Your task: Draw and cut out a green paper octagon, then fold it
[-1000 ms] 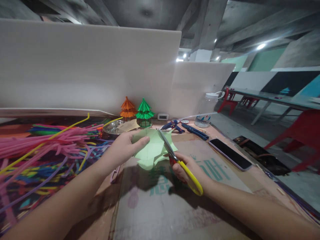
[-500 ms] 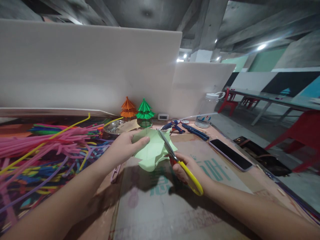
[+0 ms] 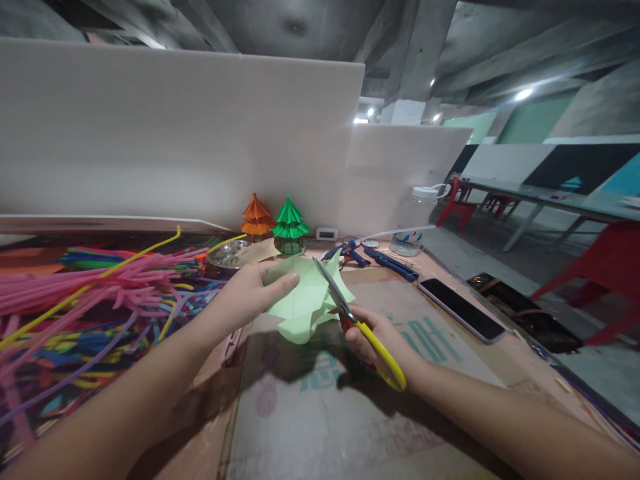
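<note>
My left hand (image 3: pixel 265 287) pinches the left side of a light green sheet of paper (image 3: pixel 300 307), thumb on top. The paper has cut, curling flaps on its right and lower edges. In my right hand (image 3: pixel 375 340) is a pair of scissors (image 3: pixel 345 303) with yellow handles; its blades point up and left over the paper's right part and look nearly closed. Some fingers of my right hand are hidden behind the handles and paper. Behind the paper stand a green paper tree (image 3: pixel 289 223) and an orange one (image 3: pixel 256 217).
Pipe cleaners (image 3: pixel 110 287) pile up at the left beside a metal bowl (image 3: pixel 227 255). Blue pliers (image 3: pixel 390 264), a glue gun (image 3: pixel 355 255), a phone (image 3: pixel 463 310) and a clear bottle (image 3: pixel 413 220) lie or stand at the right. A white board (image 3: pixel 175 140) rises behind.
A flap at the paper's upper right edge stands slightly higher. Both hands and the scissors have hardly moved.
</note>
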